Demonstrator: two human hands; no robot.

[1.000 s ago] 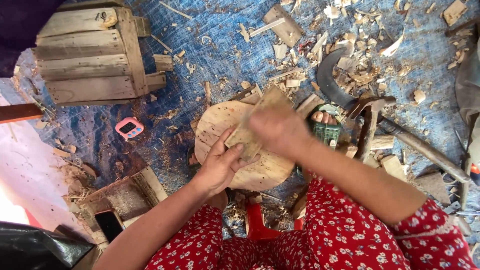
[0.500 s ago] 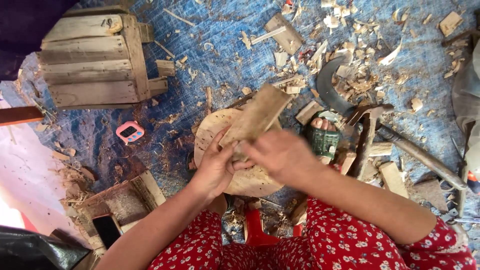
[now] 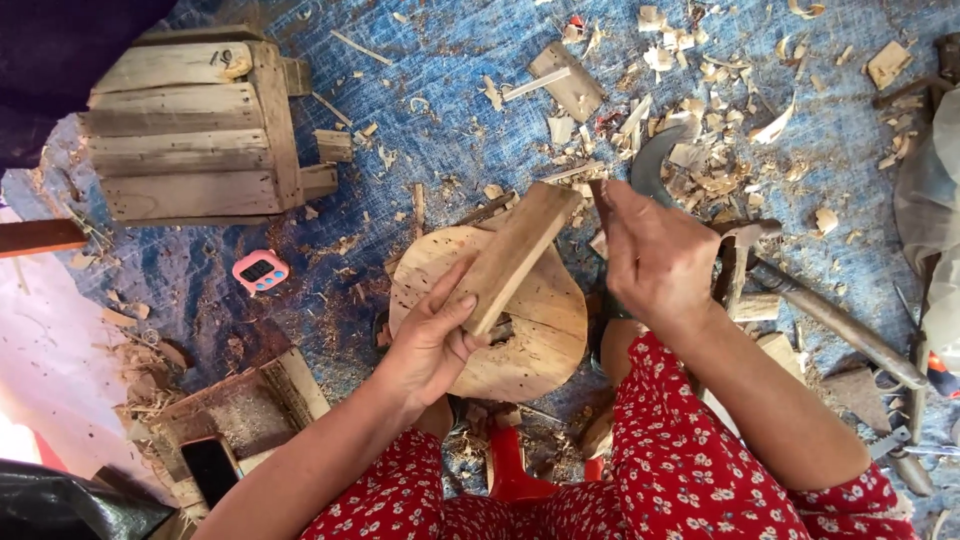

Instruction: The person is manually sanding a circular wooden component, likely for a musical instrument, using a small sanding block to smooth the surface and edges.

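Lifting away to the right since half a second ago, the right hand [image 3: 655, 255] now pinches a thin dark tool, no longer touching the wooden plank [image 3: 515, 255]. The left hand [image 3: 435, 335] grips the plank's near end, slanting it over the round wooden block [image 3: 530, 350]. Pale, flat, straight-grained wood; chips litter the blue tarp [image 3: 440, 60].

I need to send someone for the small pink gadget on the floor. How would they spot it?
Start at the slatted wooden crate on the blue tarp. Just below its lower right corner lies the pink timer, left of the round wooden block. It is the only pink thing among wood scraps.
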